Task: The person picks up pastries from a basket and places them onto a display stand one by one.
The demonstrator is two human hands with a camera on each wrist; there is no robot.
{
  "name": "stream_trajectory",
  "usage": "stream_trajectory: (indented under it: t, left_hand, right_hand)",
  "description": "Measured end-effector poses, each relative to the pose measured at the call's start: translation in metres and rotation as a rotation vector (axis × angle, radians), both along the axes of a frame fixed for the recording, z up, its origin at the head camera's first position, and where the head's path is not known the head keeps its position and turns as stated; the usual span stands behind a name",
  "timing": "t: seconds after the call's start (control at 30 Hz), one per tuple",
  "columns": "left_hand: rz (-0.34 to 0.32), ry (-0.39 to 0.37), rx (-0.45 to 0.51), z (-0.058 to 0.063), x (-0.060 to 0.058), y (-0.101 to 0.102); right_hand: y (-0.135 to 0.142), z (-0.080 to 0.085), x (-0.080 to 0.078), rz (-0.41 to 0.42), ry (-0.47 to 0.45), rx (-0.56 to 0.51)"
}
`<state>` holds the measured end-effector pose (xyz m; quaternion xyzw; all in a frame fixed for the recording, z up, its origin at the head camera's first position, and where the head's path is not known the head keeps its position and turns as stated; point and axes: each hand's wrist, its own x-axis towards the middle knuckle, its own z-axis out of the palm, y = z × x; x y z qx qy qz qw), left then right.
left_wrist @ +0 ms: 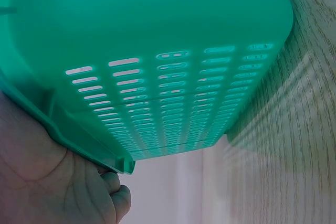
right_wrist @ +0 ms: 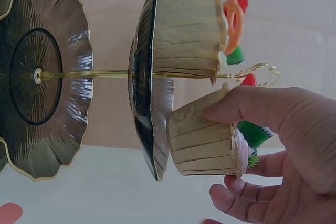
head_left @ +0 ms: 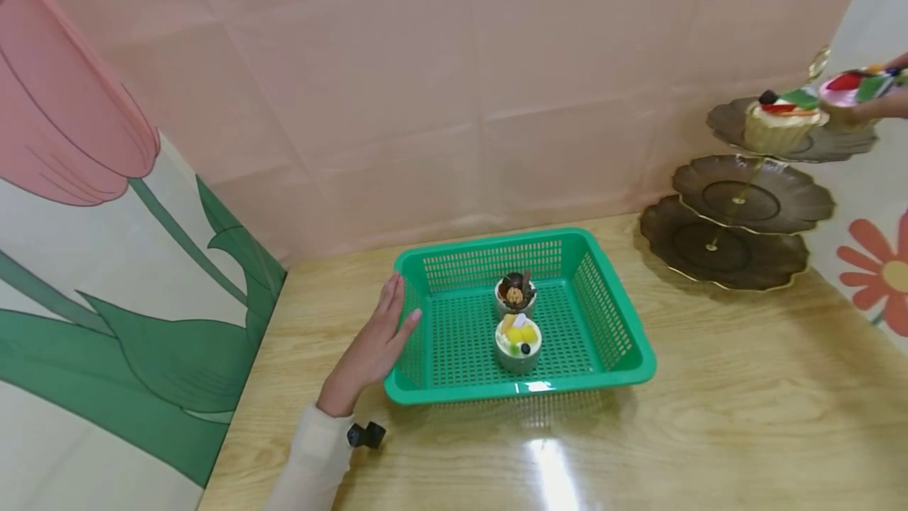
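At the far right, my right hand [head_left: 892,101] pinches a pink-topped cupcake [right_wrist: 202,140] between thumb and fingers. The cupcake is tilted, its base at the edge of the stand's top tier [right_wrist: 142,77]; whether it touches cannot be told. Beside it on that tier sits a cream-topped cupcake [head_left: 780,128] with red and dark fruit. My left hand [head_left: 372,349] rests along the left rim of a green basket [head_left: 631,330], its fingers mostly straight. Inside the basket stand a chocolate-topped cupcake [head_left: 514,290] and a yellow-fruit cupcake [head_left: 518,344].
The brown three-tier stand has a middle tier [head_left: 787,195] and a bottom tier [head_left: 723,259], joined by a gold rod [right_wrist: 110,74]. A pink backdrop [head_left: 397,101] hangs behind the wooden table [head_left: 709,416]. A small black object [head_left: 366,435] is at the left cuff.
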<state>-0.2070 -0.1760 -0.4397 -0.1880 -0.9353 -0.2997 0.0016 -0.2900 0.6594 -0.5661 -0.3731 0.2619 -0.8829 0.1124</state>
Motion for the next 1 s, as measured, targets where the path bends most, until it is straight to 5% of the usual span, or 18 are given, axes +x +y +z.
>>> stream_trajectory:
  t: [0.2,0.37,0.53,0.73,0.93,1.0]
  left_hand:
    - [-0.002,-0.005,-0.003,-0.002,0.0,0.001]
    - [0.002,-0.001,0.007,0.001,0.0,0.001]
    - [0.0,0.004,0.011,0.001,0.0,0.001]
    - [0.002,-0.005,0.002,-0.001,0.0,0.001]
    - [0.003,-0.004,0.014,-0.001,0.001,0.001]
    - [0.002,-0.001,0.014,-0.001,0.001,0.001]
  right_hand:
    - [0.005,0.005,0.007,-0.136,-0.085,0.142]
    - [0.005,0.009,0.008,-0.239,-0.053,0.242]
    - [0.007,0.011,0.008,-0.126,-0.086,0.159]
    - [0.02,0.012,0.004,-0.119,-0.07,0.33]
    - [0.025,0.018,0.001,0.069,-0.138,0.286]
    - [0.021,0.02,0.003,0.04,-0.119,0.298]
